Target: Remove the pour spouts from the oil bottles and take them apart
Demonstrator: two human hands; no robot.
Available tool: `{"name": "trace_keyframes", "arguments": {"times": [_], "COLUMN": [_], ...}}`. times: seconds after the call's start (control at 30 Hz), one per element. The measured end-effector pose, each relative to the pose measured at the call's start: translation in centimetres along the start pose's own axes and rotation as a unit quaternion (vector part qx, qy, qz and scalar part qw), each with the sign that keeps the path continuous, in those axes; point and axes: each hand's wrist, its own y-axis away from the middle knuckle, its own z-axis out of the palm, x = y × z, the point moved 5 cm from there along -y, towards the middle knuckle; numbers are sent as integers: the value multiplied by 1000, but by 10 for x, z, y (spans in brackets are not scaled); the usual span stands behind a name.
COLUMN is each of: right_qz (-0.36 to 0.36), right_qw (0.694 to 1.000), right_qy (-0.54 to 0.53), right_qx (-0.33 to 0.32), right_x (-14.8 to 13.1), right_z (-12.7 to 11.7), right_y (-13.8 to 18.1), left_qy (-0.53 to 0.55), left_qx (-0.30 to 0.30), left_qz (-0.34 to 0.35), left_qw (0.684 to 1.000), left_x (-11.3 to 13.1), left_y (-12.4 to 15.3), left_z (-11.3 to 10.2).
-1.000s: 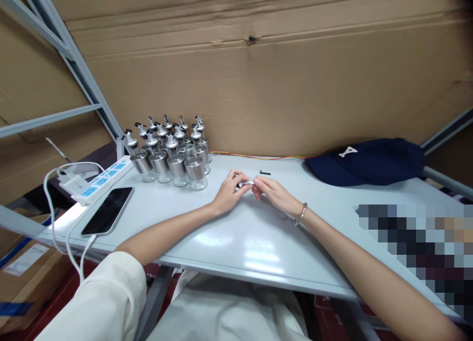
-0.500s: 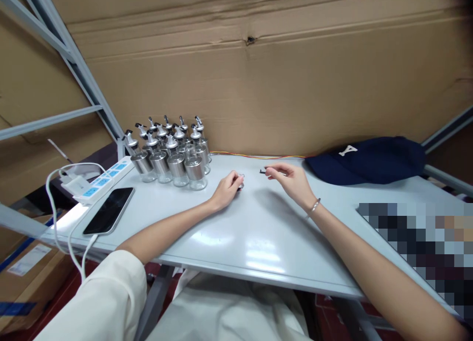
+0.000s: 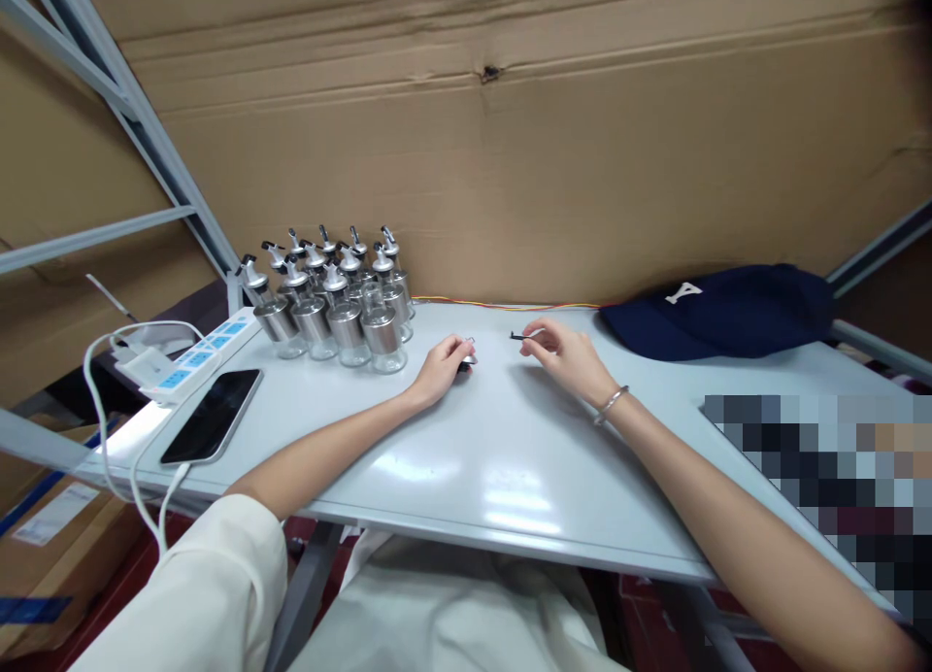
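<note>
My left hand (image 3: 440,369) rests on the grey table (image 3: 466,468) with its fingers closed round a small silver pourer part (image 3: 467,353). My right hand (image 3: 564,355) is a little to the right, and its fingertips pinch a small black piece (image 3: 518,336) just above the table. Left of my left hand stands a cluster of several glass dispenser bottles with steel sleeves and pourer tops (image 3: 333,303).
A black phone (image 3: 212,416) lies at the left edge on a white cable, beside a white power strip (image 3: 190,355). A navy cap (image 3: 720,311) lies at the back right. Cardboard (image 3: 510,148) walls the back. A thin coloured wire (image 3: 502,307) runs along its foot.
My hands were together on the silver part. My right hand then moved away to the right to the small black piece and now pinches it. My left hand kept the silver part.
</note>
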Motion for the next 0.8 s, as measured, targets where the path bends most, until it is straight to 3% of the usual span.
{"name": "trace_keyframes", "arguments": {"times": [0.13, 0.23, 0.37, 0.57, 0.8], "right_qz": [-14, -38, -8, -28, -52], "right_qw": [994, 994, 996, 979, 966], "right_qy": [85, 75, 46, 154, 197], "right_qx": [-66, -68, -78, -129, -159], "right_x": [3, 3, 9, 10, 15], "right_z": [7, 7, 5, 6, 10], "right_y": [0, -1, -2, -1, 2], "left_qy": [4, 7, 11, 15, 18], "left_qx": [0, 1, 2, 1, 8], "left_qz": [-1, -1, 1, -2, 0], "left_qw": [1000, 1000, 1000, 1000, 1000], "left_x": [-1, -2, -2, -1, -3], "left_y": [-1, -1, -2, -2, -2], "left_z": [-1, -1, -1, 0, -1]}}
